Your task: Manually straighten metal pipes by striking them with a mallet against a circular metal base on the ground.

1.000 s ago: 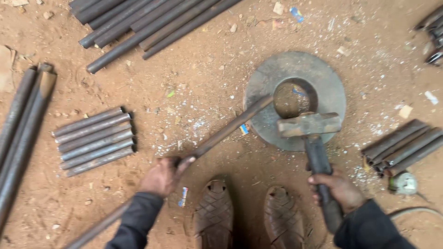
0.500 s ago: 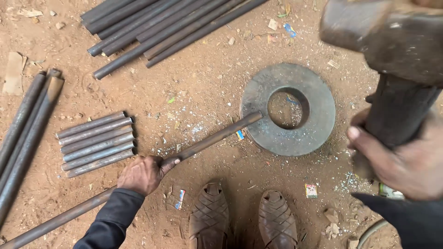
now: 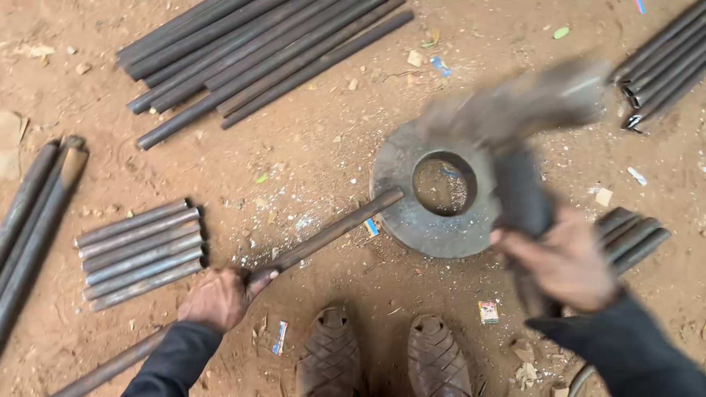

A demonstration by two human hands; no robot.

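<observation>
My left hand [image 3: 217, 298] grips a long dark metal rod [image 3: 331, 231] that slants up to the right, its far end resting on the edge of a thick steel ring [image 3: 412, 220] lying flat on the dirt. My right hand [image 3: 566, 261] is closed around the handle of a heavy hammer [image 3: 518, 117], which is blurred with motion above the ring's right side. My two feet in woven brown shoes [image 3: 382, 356] stand just below the ring.
Short cut rods [image 3: 140, 250] lie in a row left of my left hand. Long rods [image 3: 250, 51] are piled at the top, more [image 3: 33, 213] at the far left. Other short pieces lie at the right [image 3: 632, 235] and top right [image 3: 662, 66]. Paper scraps dot the dirt.
The hammer rested on the ring a second ago, then rose high near the camera, and now swings down toward the ring. My left hand keeps the rod in place.
</observation>
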